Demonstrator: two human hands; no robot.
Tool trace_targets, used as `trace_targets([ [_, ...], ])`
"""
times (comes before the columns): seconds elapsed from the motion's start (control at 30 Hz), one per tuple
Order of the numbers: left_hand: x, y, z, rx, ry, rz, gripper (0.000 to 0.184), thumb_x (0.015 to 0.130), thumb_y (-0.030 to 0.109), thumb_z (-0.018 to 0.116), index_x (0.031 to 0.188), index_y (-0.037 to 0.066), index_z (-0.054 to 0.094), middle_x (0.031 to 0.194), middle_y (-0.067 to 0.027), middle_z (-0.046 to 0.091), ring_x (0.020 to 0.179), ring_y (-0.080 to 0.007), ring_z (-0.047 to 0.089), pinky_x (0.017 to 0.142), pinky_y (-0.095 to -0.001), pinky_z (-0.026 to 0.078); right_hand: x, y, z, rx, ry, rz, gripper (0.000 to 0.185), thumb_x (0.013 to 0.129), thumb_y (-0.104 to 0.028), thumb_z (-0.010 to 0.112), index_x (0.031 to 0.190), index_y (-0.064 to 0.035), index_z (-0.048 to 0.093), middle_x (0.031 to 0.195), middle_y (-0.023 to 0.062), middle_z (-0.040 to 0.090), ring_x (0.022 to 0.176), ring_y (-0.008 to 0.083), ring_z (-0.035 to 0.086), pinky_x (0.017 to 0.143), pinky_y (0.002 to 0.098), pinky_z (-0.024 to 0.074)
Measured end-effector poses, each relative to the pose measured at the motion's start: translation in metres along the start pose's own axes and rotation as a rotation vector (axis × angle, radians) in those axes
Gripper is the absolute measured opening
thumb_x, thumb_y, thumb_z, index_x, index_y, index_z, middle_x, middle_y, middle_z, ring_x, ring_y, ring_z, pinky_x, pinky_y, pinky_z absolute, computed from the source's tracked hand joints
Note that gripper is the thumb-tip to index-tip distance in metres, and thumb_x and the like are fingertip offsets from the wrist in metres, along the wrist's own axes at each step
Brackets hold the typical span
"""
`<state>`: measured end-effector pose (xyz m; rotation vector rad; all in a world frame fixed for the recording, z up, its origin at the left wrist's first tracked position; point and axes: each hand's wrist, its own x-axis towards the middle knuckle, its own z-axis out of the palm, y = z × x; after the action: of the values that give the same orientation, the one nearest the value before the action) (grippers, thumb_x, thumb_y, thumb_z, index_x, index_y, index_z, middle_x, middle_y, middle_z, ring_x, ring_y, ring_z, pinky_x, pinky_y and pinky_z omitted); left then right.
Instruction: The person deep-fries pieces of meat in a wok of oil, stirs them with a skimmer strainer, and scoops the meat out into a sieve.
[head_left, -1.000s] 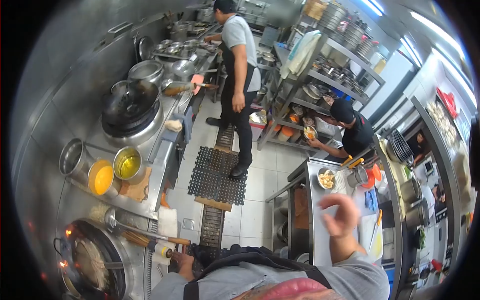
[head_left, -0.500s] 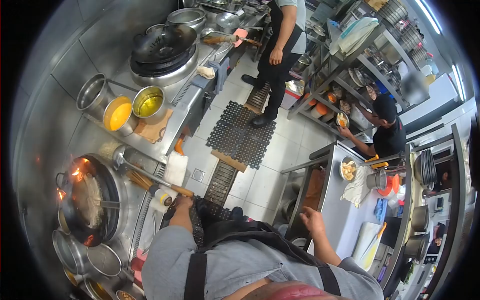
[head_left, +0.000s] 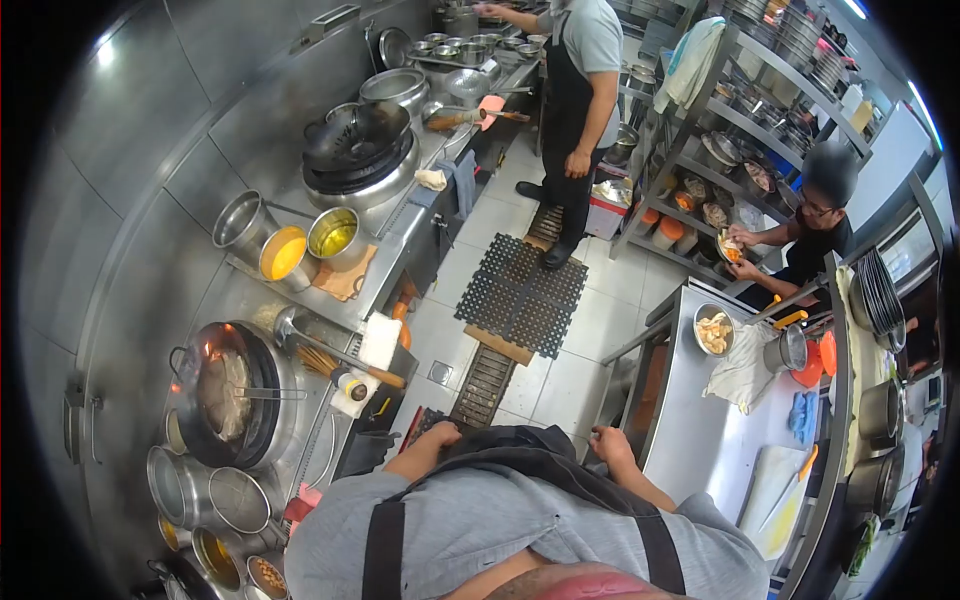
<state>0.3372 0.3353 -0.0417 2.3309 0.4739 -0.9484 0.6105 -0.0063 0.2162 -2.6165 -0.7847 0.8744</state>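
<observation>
My left hand [head_left: 436, 436] hangs beside the black apron [head_left: 520, 446], near the stove's front edge; its fingers mostly point down out of sight. My right hand [head_left: 613, 447] is loosely curled next to the steel worktable, with nothing visible in it. Left of me a black wok [head_left: 262, 435] sits on the burner with pale food [head_left: 230, 395] inside and a small flame at its back rim. A metal handle crosses the wok's right side. A wok ladle [head_left: 345, 356] with a wooden handle lies on the stove, beside a bamboo brush [head_left: 318, 361], a small bottle [head_left: 349, 384] and a white cloth [head_left: 379, 341].
Pots of orange liquid [head_left: 284, 254] and yellow oil [head_left: 335, 235] stand behind the wok. One person [head_left: 580, 110] stands at the far stove; another [head_left: 800, 240] holds a bowl by the shelves. The worktable [head_left: 690, 440] bears a food bowl [head_left: 713, 330], a cutting board [head_left: 772, 490] and knife.
My left hand has moved from beside the ladle's handle end toward my apron. My right hand has drawn inward and curled. The wok's flames look smaller, and the view has shifted.
</observation>
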Motion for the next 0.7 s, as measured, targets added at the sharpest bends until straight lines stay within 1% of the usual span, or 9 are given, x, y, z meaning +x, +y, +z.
trace_targets([
  [0.07, -0.021, -0.017, -0.016, 0.092, 0.036, -0.029, 0.045, 0.071, 0.031, 0.052, 0.101, 0.001, 0.066, 0.108, -0.0219, 0.062, 0.101, -0.0335, 0.061, 0.088, -0.0410, 0.047, 0.008, 0.010, 0.008, 0.003, 0.003, 0.010, 0.035, 0.077, -0.022, 0.065, 0.108, -0.0065, 0.065, 0.099, 0.0207, 0.064, 0.098, 0.0355, 0.060, 0.089, 0.0426, 0.0471],
  [0.1, -0.055, 0.001, -0.043, -0.168, 0.110, -0.259, 0.043, 0.073, 0.029, 0.051, 0.098, -0.003, 0.066, 0.108, -0.0224, 0.062, 0.100, -0.0341, 0.061, 0.087, -0.0408, 0.048, 0.012, 0.016, 0.011, -0.008, -0.005, 0.008, 0.034, 0.078, -0.022, 0.065, 0.108, -0.0068, 0.065, 0.101, 0.0204, 0.064, 0.099, 0.0353, 0.060, 0.090, 0.0422, 0.0467],
  [0.2, -0.104, -0.002, -0.084, -0.275, 0.161, -0.456, 0.040, 0.073, 0.028, 0.054, 0.097, -0.002, 0.066, 0.108, -0.0227, 0.062, 0.101, -0.0325, 0.061, 0.087, -0.0399, 0.049, 0.015, 0.016, 0.003, -0.008, 0.006, 0.012, 0.033, 0.078, -0.022, 0.065, 0.107, -0.0072, 0.065, 0.105, 0.0199, 0.063, 0.102, 0.0349, 0.059, 0.092, 0.0416, 0.0459],
  [0.27, -0.105, -0.031, -0.073, -0.617, 0.093, -0.650, 0.040, 0.073, 0.028, 0.057, 0.099, 0.000, 0.067, 0.108, -0.0218, 0.062, 0.099, -0.0304, 0.063, 0.085, -0.0384, 0.050, 0.015, 0.015, -0.001, -0.006, 0.008, 0.011, 0.033, 0.078, -0.022, 0.065, 0.107, -0.0073, 0.066, 0.107, 0.0196, 0.063, 0.103, 0.0347, 0.058, 0.093, 0.0414, 0.0456],
  [0.37, -0.123, -0.039, -0.065, -0.158, 0.166, -0.446, 0.041, 0.072, 0.030, 0.058, 0.102, 0.002, 0.067, 0.106, -0.0205, 0.063, 0.095, -0.0293, 0.064, 0.083, -0.0383, 0.051, 0.023, 0.017, -0.003, -0.039, 0.022, 0.032, 0.033, 0.077, -0.020, 0.063, 0.107, -0.0070, 0.065, 0.107, 0.0198, 0.063, 0.102, 0.0346, 0.059, 0.092, 0.0415, 0.0462],
  [0.47, -0.139, -0.014, -0.048, -0.166, 0.050, -0.472, 0.039, 0.072, 0.029, 0.058, 0.099, 0.003, 0.068, 0.104, -0.0191, 0.064, 0.094, -0.0303, 0.064, 0.082, -0.0388, 0.051, 0.032, 0.022, 0.003, -0.063, 0.001, 0.019, 0.034, 0.076, -0.018, 0.062, 0.107, -0.0068, 0.066, 0.106, 0.0200, 0.063, 0.101, 0.0347, 0.060, 0.092, 0.0415, 0.0469],
  [0.5, -0.113, -0.055, 0.006, -0.030, 0.180, -0.285, 0.034, 0.071, 0.028, 0.059, 0.092, 0.003, 0.070, 0.100, -0.0179, 0.066, 0.093, -0.0310, 0.064, 0.081, -0.0395, 0.052, 0.030, 0.020, 0.004, -0.066, 0.017, 0.000, 0.034, 0.075, -0.018, 0.062, 0.107, -0.0067, 0.066, 0.106, 0.0203, 0.063, 0.100, 0.0349, 0.060, 0.091, 0.0409, 0.0473],
  [0.63, -0.115, -0.008, 0.052, -0.406, 0.225, -0.534, 0.031, 0.069, 0.026, 0.062, 0.088, 0.003, 0.070, 0.098, -0.0171, 0.066, 0.092, -0.0326, 0.064, 0.081, -0.0399, 0.052, 0.029, 0.018, 0.018, -0.071, -0.032, 0.019, 0.034, 0.076, -0.022, 0.063, 0.107, -0.0084, 0.066, 0.105, 0.0202, 0.063, 0.102, 0.0346, 0.059, 0.091, 0.0409, 0.0468],
  [0.7, -0.143, 0.001, 0.041, -0.069, 0.207, -0.185, 0.031, 0.066, 0.023, 0.063, 0.090, 0.005, 0.070, 0.095, -0.0171, 0.067, 0.092, -0.0338, 0.064, 0.082, -0.0409, 0.051, 0.037, 0.025, 0.033, -0.106, -0.035, -0.030, 0.034, 0.077, -0.024, 0.063, 0.107, -0.0089, 0.066, 0.105, 0.0198, 0.064, 0.103, 0.0344, 0.059, 0.092, 0.0416, 0.0464],
])
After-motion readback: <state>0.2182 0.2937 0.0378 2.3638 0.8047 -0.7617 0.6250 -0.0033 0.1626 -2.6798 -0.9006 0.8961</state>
